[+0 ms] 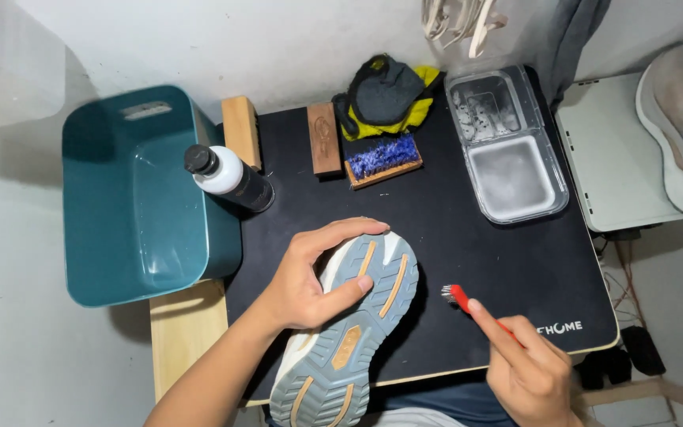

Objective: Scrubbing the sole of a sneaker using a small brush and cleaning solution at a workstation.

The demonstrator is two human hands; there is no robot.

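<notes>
My left hand (318,277) grips a sneaker (357,332) turned sole-up; the grey sole has tan inserts and its toe points away from me. The fingers wrap over the toe and the thumb presses on the sole. My right hand (527,372) holds a small red-handled brush (458,297), index finger along the handle. Its white bristles hover just right of the sole, a short gap apart. Both hands are over a black mat (476,253) on a small wooden table.
A teal plastic bin (136,198) stands at the left. A black-and-white bottle (231,178), wooden brushes (324,138), a blue-bristled brush (383,158) and a yellow-black cloth (385,99) lie at the back. A clear two-part tray (507,146) sits at back right; another shoe (681,126) lies far right.
</notes>
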